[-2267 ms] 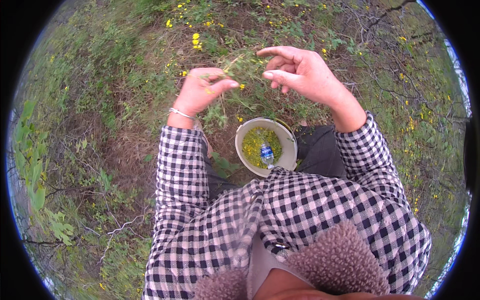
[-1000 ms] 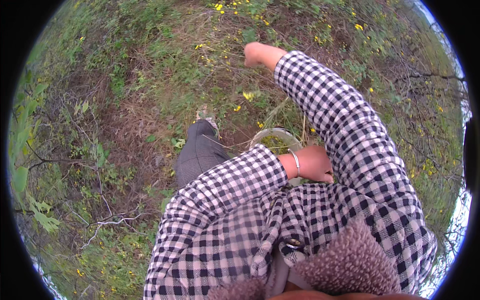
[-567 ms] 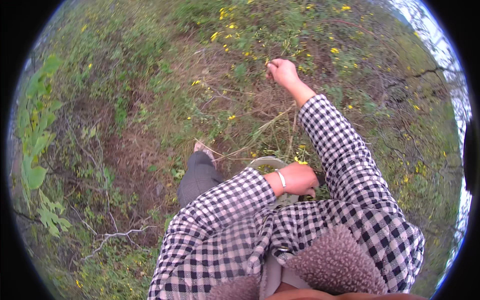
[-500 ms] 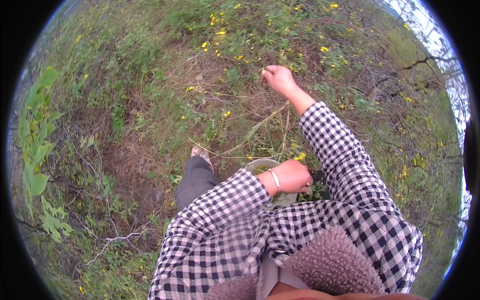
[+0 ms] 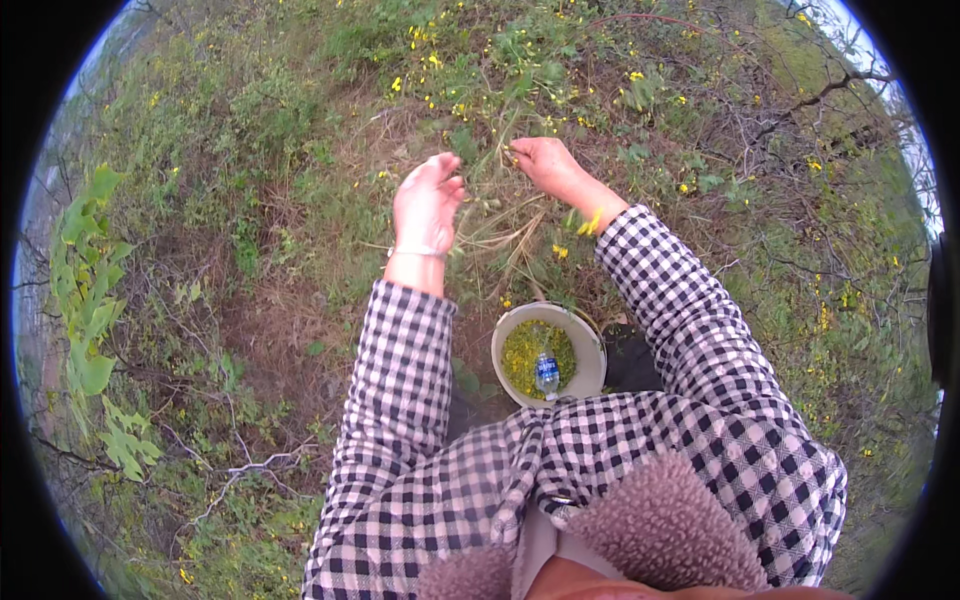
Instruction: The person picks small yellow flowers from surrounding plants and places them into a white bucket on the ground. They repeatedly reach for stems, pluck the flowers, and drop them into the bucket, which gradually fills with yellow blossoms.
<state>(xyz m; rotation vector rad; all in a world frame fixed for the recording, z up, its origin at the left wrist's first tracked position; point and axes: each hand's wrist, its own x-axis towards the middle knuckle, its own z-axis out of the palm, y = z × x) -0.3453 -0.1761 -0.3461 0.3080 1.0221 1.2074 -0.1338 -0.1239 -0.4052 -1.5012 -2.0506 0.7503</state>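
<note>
My left hand (image 5: 428,205), with a pale band at its wrist, is raised over the plants in front of me. Its fingers are loosely bent and apart, slightly smeared, and nothing shows in them. Just right of it, my right hand (image 5: 555,170) pinches a thin green plant stem (image 5: 507,158). Yellow flowers (image 5: 588,222) stand by my right wrist. Below both hands, close to my body, is a whitish bucket (image 5: 597,362). Small yellow and green flower heads (image 5: 520,350) fill its bottom, and a clear plastic bottle (image 5: 546,372) with a blue label lies on them.
Dry grass and brown stalks (image 5: 510,235) lie between the hands and the bucket. Yellow-flowered plants (image 5: 435,65) grow beyond. Bare branches (image 5: 835,95) reach in at the far right. A leafy green branch (image 5: 90,310) hangs at the left, above a forked dry twig (image 5: 250,468).
My left hand has swung from over the bucket up and forward to beside the right hand, uncovering the bucket's contents. The right hand has shifted slightly left; plants near it have moved.
</note>
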